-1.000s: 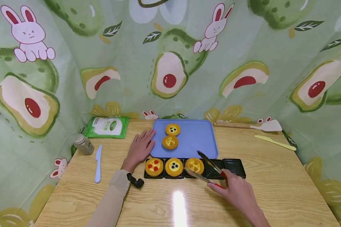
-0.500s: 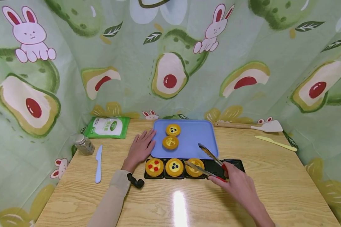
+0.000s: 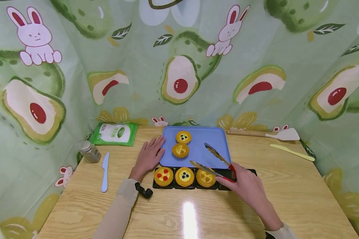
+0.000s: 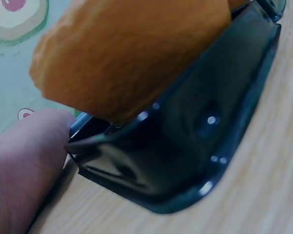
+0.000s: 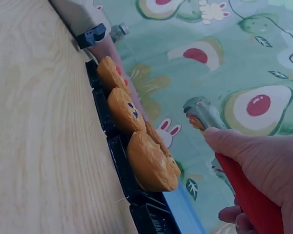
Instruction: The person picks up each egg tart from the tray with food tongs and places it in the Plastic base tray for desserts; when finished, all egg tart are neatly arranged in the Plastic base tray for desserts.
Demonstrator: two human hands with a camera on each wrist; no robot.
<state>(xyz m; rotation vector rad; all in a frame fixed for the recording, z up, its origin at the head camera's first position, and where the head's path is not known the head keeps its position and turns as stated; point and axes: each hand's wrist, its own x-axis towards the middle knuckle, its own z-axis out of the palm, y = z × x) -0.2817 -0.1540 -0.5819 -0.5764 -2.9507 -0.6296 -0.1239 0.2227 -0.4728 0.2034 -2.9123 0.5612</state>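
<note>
My right hand (image 3: 247, 184) grips red-handled metal tongs (image 3: 217, 155), whose arms are spread with nothing between the tips. The tongs reach over the front of the blue tray (image 3: 209, 132), one arm crossing above a fruit-wedge tart (image 3: 205, 179). That tart sits in a black plastic tray (image 4: 185, 146) with several square cells, alongside a blueberry tart (image 3: 184, 177) and a red-topped tart (image 3: 163, 176). Another blueberry tart (image 3: 183, 137) and a wedge-topped tart (image 3: 180, 150) lie on the blue tray's left side. My left hand (image 3: 149, 154) rests flat, fingertips at the blue tray's left edge.
On the left lie a green-white packet (image 3: 116, 133), a spice jar (image 3: 90, 151) and a blue knife (image 3: 105, 172). At the right are a spatula (image 3: 266, 133) and a yellow knife (image 3: 292, 153). A patterned curtain (image 3: 149, 83) hangs behind the table.
The right hand has moved the spread tongs slightly up and left, from over the black tray's cells to over the blue tray's front. The left hand stays in place.
</note>
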